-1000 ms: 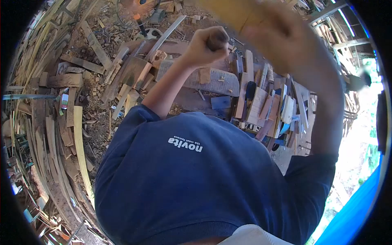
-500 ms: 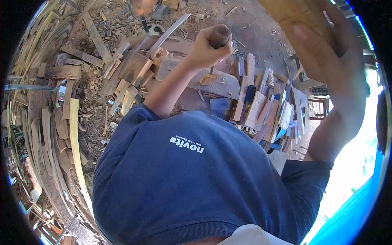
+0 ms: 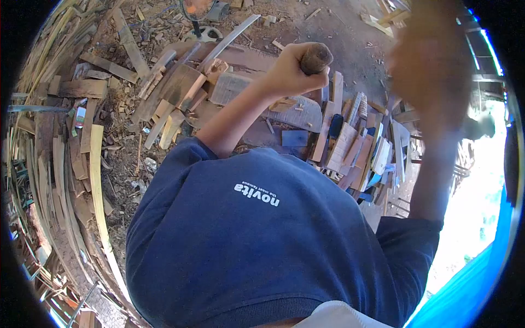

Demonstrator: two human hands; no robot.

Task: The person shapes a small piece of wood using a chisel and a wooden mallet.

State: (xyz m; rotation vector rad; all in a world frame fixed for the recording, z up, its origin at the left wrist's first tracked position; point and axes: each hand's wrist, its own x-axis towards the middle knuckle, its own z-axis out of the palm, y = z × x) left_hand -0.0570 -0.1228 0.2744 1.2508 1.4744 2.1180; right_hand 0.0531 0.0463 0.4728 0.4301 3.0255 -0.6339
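Note:
My left hand (image 3: 292, 71) is closed in a fist around the round wooden handle of a chisel (image 3: 316, 58), whose butt end faces up at me. The blade is hidden below the fist. Beneath it, a small pale wood piece (image 3: 283, 104) lies on a worn grey board (image 3: 303, 116), partly covered by my forearm. My right hand (image 3: 432, 71) is raised at the upper right and smeared by motion. It grips a wooden mallet (image 3: 435, 19), also blurred and cut off by the top edge of the view.
Wood offcuts (image 3: 350, 145) stand packed together right of the board, with a dark blue flat piece (image 3: 295, 138) nearby. Long strips (image 3: 95, 180) are heaped at the left. A fan (image 3: 197, 13) stands at the back, and a blue sheet (image 3: 470, 284) hangs at the lower right.
My left fist with the chisel has shifted right and slightly down. My right hand has swung left and away from the camera with the mallet, and is now blurred.

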